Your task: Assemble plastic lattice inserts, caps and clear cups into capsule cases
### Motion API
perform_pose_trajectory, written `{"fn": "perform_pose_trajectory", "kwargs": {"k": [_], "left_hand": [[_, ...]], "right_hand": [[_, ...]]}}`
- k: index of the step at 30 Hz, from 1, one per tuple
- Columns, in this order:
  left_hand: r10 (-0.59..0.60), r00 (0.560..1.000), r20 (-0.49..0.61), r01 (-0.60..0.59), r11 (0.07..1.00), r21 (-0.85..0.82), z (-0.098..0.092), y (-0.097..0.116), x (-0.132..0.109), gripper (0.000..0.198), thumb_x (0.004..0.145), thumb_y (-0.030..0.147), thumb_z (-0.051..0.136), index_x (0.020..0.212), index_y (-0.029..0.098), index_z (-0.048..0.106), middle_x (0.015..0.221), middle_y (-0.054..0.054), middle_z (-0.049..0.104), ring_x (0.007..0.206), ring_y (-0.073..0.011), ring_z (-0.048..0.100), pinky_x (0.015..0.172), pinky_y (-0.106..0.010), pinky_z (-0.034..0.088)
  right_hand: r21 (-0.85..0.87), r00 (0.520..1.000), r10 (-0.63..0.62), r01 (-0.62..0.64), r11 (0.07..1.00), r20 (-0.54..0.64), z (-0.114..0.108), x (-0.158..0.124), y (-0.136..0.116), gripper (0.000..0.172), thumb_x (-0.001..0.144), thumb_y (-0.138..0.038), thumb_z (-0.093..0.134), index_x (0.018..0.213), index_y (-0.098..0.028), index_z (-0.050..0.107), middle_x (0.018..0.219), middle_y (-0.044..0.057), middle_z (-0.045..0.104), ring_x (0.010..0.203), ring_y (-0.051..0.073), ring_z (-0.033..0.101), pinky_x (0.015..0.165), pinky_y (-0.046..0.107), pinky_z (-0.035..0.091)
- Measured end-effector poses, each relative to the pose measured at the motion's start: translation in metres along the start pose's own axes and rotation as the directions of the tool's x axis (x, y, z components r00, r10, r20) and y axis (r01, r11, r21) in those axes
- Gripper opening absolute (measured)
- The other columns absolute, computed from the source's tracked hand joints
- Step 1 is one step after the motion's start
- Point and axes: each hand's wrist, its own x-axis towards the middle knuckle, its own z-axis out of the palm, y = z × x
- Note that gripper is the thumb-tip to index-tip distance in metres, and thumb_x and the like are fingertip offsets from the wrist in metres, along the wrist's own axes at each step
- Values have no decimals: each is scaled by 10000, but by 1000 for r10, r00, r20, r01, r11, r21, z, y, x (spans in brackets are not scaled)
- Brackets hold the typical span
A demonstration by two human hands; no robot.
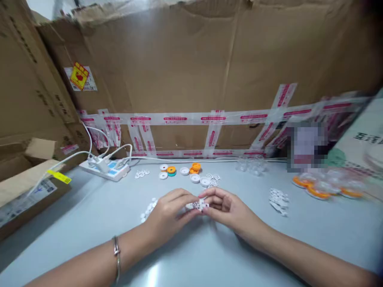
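Observation:
Between my two hands, above the middle of the table, is a small white plastic part (197, 205) with fine cut-out detail. My left hand (170, 209) pinches its left side between thumb and fingers. On the right side, the thumb and fingertips of my right hand (226, 207) close on it too. Small white round pieces (146, 211) lie just left of my left hand, partly hidden by it. Beyond the hands are white rings (195, 178), stacked orange rings (195, 167) and a cluster of small white parts (213, 180).
A white power strip (115, 170) with cables stands at the back left beside an open cardboard box (36, 195). Flat white parts (279, 201) lie to the right. Clear domes with orange bases (318, 193) sit farther right. A large carton (179, 59) walls the back.

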Motion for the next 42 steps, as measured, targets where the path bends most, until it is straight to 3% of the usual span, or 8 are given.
{"fn": "perform_pose_trajectory", "kwargs": {"k": [11, 20, 27, 32, 34, 37, 42], "left_hand": [[20, 1000, 12, -21, 1000, 22, 2, 4, -2, 127, 819, 192, 591, 933, 144, 619, 814, -73, 644, 742, -153, 600, 661, -281, 522], [-19, 999, 45, 23, 995, -101, -1, 7, 4, 150, 801, 165, 609, 931, 97, 638, 820, -103, 646, 749, -160, 619, 667, -265, 519], [-28, 998, 53, 39, 977, -211, -4, 7, 4, 225, 800, 110, 600, 1024, 103, 614, 904, -116, 662, 859, -161, 628, 763, -261, 510], [-190, 981, 37, 194, 951, -243, -6, 10, 5, 131, 800, 148, 605, 915, 117, 663, 847, -91, 679, 779, -145, 631, 714, -242, 501], [-293, 954, 63, 299, 921, -248, -7, 12, 6, 121, 809, 191, 600, 884, 133, 676, 799, -68, 685, 731, -137, 627, 681, -234, 491], [-394, 911, 121, 412, 869, -273, -8, 13, 8, 163, 844, 239, 552, 853, 142, 682, 720, -43, 684, 665, -124, 619, 659, -229, 482], [-387, 918, 89, 397, 882, -254, -5, 9, 4, 200, 788, 233, 617, 966, 147, 646, 789, -40, 683, 694, -126, 604, 680, -238, 486]], "right_hand": [[24, 1000, -3, 4, 1000, -29, 6, 0, -1, 366, 685, -460, 673, 875, -191, 513, 688, -30, 605, 696, 132, 582, 720, 291, 409], [73, 999, -36, 38, 997, -22, 5, -4, -2, 361, 710, -407, 680, 878, -215, 424, 636, -71, 589, 653, 99, 538, 674, 252, 367], [130, 997, -73, 74, 989, -11, 2, -3, -3, 310, 735, -362, 673, 893, -222, 446, 612, -81, 577, 638, 87, 537, 676, 242, 379], [68, 994, -105, 103, 992, 13, 2, -3, -5, 211, 750, -347, 655, 808, -202, 513, 747, -26, 628, 760, 108, 593, 749, 254, 421], [-15, 990, -138, 138, 990, 11, 1, -3, -5, 200, 741, -325, 665, 845, -202, 546, 837, -2, 647, 830, 124, 605, 787, 263, 429], [-84, 991, -132, 130, 988, -20, -1, -1, -3, 171, 766, -340, 633, 835, -195, 573, 812, 8, 662, 818, 135, 619, 780, 268, 443], [-72, 995, -72, 67, 995, -67, -3, 2, 3, 234, 749, -408, 629, 760, -175, 605, 707, 2, 651, 709, 130, 610, 697, 257, 456]]}}
